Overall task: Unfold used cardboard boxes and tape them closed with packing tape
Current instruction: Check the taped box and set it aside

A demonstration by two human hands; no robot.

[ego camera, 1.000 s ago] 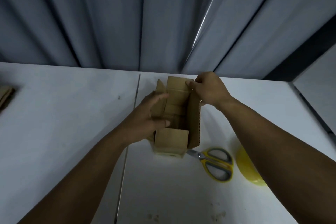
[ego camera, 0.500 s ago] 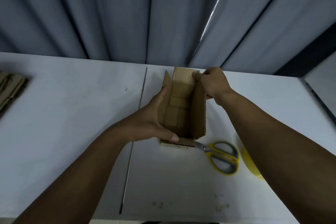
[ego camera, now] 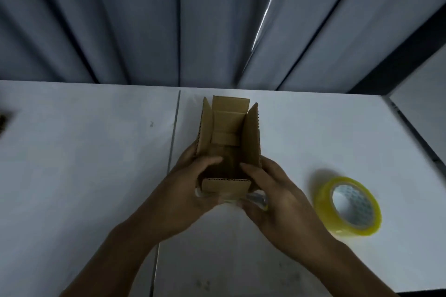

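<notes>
Upright cardboard box (ego camera: 229, 137) on the table (ego camera: 84, 152), your left hand (ego camera: 185, 190) clasping its 7 o'clock corner, your right hand (ego camera: 280, 198) its 5 o'clock corner, thumbs inside, tape roll (ego camera: 350, 207) at 4 o'clock.

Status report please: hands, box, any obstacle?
Left hand and right hand hold cardboard box at near end. Top flaps up, open. Tape roll right of box, untouched.

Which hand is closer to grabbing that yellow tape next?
Probably the right. The tape lies on the table just beyond the right hand; the left hand grips the far side of the box.
</notes>
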